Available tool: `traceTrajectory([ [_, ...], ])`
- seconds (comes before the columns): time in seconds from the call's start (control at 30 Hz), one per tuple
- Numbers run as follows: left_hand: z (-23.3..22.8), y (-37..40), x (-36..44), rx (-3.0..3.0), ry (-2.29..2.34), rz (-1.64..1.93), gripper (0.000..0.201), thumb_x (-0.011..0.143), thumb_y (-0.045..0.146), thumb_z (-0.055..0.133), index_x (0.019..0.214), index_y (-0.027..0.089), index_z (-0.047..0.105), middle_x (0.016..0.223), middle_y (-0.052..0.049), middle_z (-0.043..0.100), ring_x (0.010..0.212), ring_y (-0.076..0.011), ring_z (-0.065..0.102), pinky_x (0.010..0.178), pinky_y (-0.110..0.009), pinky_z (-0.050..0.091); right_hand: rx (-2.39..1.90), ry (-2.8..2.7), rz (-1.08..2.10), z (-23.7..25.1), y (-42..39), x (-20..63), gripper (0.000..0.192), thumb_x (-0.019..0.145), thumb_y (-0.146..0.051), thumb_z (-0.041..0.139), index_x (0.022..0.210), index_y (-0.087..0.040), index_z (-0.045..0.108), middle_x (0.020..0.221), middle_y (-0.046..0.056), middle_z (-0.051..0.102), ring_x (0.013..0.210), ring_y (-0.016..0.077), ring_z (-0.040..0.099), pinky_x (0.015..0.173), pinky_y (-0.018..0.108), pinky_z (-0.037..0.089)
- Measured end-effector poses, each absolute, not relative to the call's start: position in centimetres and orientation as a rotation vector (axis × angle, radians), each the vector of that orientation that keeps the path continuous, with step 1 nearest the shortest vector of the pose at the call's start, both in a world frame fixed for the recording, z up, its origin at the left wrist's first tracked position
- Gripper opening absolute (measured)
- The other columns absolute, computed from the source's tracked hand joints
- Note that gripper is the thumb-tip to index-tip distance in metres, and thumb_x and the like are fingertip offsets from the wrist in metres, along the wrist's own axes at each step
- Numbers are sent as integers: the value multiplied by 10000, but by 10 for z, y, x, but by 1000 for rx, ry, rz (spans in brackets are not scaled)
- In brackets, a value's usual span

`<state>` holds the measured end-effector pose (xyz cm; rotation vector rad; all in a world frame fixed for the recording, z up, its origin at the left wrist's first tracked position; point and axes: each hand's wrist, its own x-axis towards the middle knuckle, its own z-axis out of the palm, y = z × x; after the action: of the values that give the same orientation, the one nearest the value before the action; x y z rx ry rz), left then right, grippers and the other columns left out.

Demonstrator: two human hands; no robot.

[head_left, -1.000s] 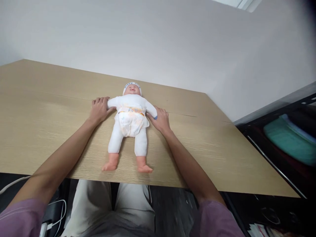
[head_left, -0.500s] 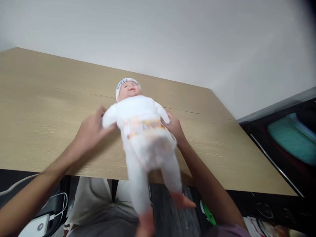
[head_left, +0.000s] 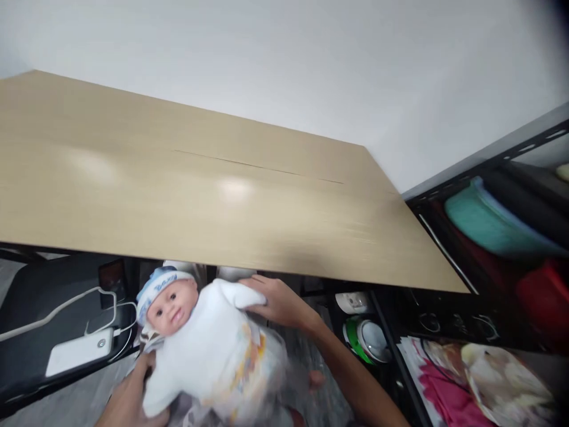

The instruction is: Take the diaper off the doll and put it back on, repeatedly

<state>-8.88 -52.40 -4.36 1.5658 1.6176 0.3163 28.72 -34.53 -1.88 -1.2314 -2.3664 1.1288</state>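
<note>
A baby doll [head_left: 208,341] in a white top, a printed diaper and a blue-and-white cap is held tilted off the table's front edge, above my lap. Its head points to the left and its legs trail low and blurred. My left hand [head_left: 137,391] is closed around the doll's side and sleeve at the bottom left. On the far side, my right hand [head_left: 278,299] grips the doll by the other arm, with the fingers partly hidden behind the sleeve.
The wooden table [head_left: 267,213] reaches back to a pale wall. On a black seat at left lies a white power bank [head_left: 80,351] with cables. Shelving at right holds a teal container [head_left: 493,219], and a pink cloth [head_left: 444,385] lies below it.
The doll has come off the tabletop toward me, down and to the left, and turned so its head points left. Both hands have moved with it. The view has shifted lower.
</note>
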Motion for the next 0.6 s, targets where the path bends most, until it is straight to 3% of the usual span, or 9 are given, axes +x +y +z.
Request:
traceTrajectory([
  [0.07, -61, -521, -94, 1512, 1643, 377, 412, 755, 510, 793, 1097, 352, 627, 941, -8, 845, 835, -405, 838, 748, -523, 670, -1194, -2324, 1181, -51, -336, 275, 493, 1084, -516, 758, 1519, -284, 750, 1475, 97, 788, 1363, 358, 728, 1199, 464, 548],
  [0.2, -69, -512, -101, 1614, 1592, 277, 492, 945, 630, 711, 1268, 287, 568, 1018, -71, 830, 931, -403, 822, 814, -487, 635, -1339, -2260, 1175, -88, -324, 271, 362, 1004, -379, 829, 1342, -251, 830, 1376, 101, 809, 1322, 341, 738, 1191, 494, 568],
  [0.27, -63, -509, -102, 1788, 1619, 237, 550, 1002, 726, 660, 1263, 248, 579, 1043, -108, 805, 967, -415, 792, 874, -529, 614, -1337, -2211, 1112, -89, -333, 277, 368, 1010, -372, 818, 1357, -250, 821, 1421, 120, 772, 1372, 323, 704, 1223, 504, 547],
  [0.37, -50, -506, -101, 2083, 1685, 420, 638, 988, 796, 682, 1272, 228, 618, 1260, -180, 766, 1127, -453, 738, 1023, -634, 565, -1293, -2080, 1077, -76, -361, 286, 407, 1078, -442, 741, 1427, -238, 787, 1447, 132, 746, 1361, 290, 696, 1203, 477, 552],
  [0.47, -34, -491, -88, 2158, 1484, 681, 612, 1029, 656, 743, 1464, 263, 563, 1463, -182, 701, 1319, -426, 686, 1136, -615, 552, -1270, -1987, 1258, -60, -388, 287, 375, 1104, -531, 699, 1300, -240, 832, 1308, 98, 826, 1189, 271, 768, 1077, 430, 602],
  [0.6, -14, -445, -53, 2148, 997, 558, 534, 1117, 498, 703, 1599, 329, 545, 1555, -127, 671, 1452, -367, 615, 1219, -529, 519, -1318, -1914, 1332, -52, -399, 280, 391, 1071, -587, 710, 1115, -229, 861, 1108, 64, 873, 1022, 267, 794, 935, 380, 606],
])
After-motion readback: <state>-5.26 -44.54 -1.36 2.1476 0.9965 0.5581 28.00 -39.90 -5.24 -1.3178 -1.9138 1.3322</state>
